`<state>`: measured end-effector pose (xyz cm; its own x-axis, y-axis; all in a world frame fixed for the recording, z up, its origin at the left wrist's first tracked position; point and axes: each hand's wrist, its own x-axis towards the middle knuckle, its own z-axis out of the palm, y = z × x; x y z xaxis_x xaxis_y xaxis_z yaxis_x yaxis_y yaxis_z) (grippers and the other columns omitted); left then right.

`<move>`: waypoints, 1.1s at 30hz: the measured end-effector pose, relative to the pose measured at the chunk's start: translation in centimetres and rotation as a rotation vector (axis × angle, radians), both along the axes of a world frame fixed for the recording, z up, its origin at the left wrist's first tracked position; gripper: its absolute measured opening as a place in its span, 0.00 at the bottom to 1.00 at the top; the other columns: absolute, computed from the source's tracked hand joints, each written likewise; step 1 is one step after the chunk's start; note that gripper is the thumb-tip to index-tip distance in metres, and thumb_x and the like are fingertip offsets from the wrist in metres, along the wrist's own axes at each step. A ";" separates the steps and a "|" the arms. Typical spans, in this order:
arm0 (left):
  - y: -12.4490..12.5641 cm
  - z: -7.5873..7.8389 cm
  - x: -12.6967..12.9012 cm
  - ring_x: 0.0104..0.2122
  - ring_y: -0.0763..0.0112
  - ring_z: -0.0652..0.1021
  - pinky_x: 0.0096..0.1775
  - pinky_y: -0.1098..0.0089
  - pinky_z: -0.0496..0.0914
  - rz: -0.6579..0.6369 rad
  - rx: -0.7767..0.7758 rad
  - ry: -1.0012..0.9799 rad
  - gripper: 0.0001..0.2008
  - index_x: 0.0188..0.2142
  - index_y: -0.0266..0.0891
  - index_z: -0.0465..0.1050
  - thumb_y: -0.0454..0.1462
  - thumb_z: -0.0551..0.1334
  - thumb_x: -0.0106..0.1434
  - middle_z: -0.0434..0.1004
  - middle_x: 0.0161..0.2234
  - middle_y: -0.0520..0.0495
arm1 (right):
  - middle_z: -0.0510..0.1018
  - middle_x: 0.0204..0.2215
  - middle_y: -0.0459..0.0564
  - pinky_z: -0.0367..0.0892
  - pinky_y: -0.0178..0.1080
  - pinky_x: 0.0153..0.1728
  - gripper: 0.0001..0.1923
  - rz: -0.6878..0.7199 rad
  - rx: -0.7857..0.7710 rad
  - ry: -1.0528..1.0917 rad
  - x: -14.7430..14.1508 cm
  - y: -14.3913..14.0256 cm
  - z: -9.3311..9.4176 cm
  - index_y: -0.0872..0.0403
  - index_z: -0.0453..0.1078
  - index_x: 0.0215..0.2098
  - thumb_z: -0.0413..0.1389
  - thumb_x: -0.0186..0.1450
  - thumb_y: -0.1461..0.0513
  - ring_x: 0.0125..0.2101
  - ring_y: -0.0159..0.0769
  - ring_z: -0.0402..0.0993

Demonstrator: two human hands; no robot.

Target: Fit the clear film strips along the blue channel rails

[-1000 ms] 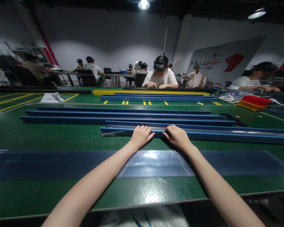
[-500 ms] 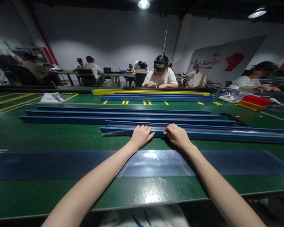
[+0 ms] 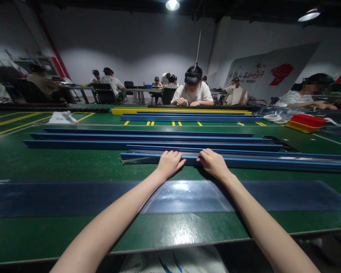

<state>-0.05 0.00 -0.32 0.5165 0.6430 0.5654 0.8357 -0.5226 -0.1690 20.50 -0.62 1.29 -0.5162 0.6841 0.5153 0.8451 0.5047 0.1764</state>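
Observation:
A long blue U-shaped channel [image 3: 278,163] lies across the table in front of me and runs out of view at the right. My left hand [image 3: 169,163] is closed over its near wall, not far from its left end, with the fingertips inside the channel. A short way to the right, my right hand [image 3: 213,163] grips the same wall with curled fingers. A bit of clear film [image 3: 136,161] sticks out at the channel's left end. Beneath my forearms a wide transparent plastic strip [image 3: 68,197] lies flat along the table.
More blue channels [image 3: 147,145] lie just behind, with a black phone-like slab [image 3: 285,145] by their right end. Further off are yellow channels [image 3: 182,111], a red tray [image 3: 308,121] and a white roll [image 3: 272,118]. A co-worker [image 3: 193,91] sits opposite. The green table's [image 3: 170,231] edge is near me.

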 end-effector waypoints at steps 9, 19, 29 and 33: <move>0.0 0.0 0.0 0.32 0.65 0.72 0.32 0.65 0.57 0.003 -0.004 0.007 0.15 0.33 0.37 0.68 0.44 0.49 0.64 0.74 0.30 0.46 | 0.71 0.27 0.49 0.53 0.35 0.30 0.10 -0.006 -0.010 0.011 -0.1 -0.2 0.3 0.54 0.64 0.28 0.46 0.65 0.60 0.31 0.35 0.63; 0.0 0.0 -0.1 0.32 0.64 0.72 0.32 0.65 0.57 -0.003 -0.011 -0.004 0.15 0.32 0.37 0.68 0.44 0.49 0.64 0.74 0.30 0.45 | 0.71 0.27 0.49 0.53 0.35 0.29 0.11 -0.003 -0.026 0.020 -0.1 -0.3 0.4 0.54 0.64 0.28 0.45 0.65 0.60 0.31 0.35 0.63; -0.1 0.1 0.0 0.31 0.65 0.71 0.32 0.66 0.57 0.006 -0.017 0.001 0.15 0.33 0.37 0.68 0.44 0.49 0.64 0.73 0.29 0.45 | 0.72 0.27 0.49 0.53 0.35 0.30 0.11 -0.008 -0.044 0.028 0.0 -0.2 0.3 0.54 0.65 0.29 0.45 0.65 0.59 0.31 0.35 0.64; 0.0 0.0 0.0 0.32 0.65 0.72 0.32 0.66 0.57 0.007 -0.009 -0.003 0.15 0.33 0.37 0.68 0.44 0.50 0.64 0.74 0.29 0.45 | 0.72 0.27 0.49 0.53 0.34 0.30 0.11 -0.014 -0.042 0.022 0.1 -0.2 0.3 0.54 0.65 0.29 0.46 0.65 0.59 0.32 0.35 0.64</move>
<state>-0.06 0.01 -0.33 0.5102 0.6516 0.5614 0.8398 -0.5183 -0.1616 20.56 -0.79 1.60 -0.4954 0.7123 0.4972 0.8554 0.4997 0.1365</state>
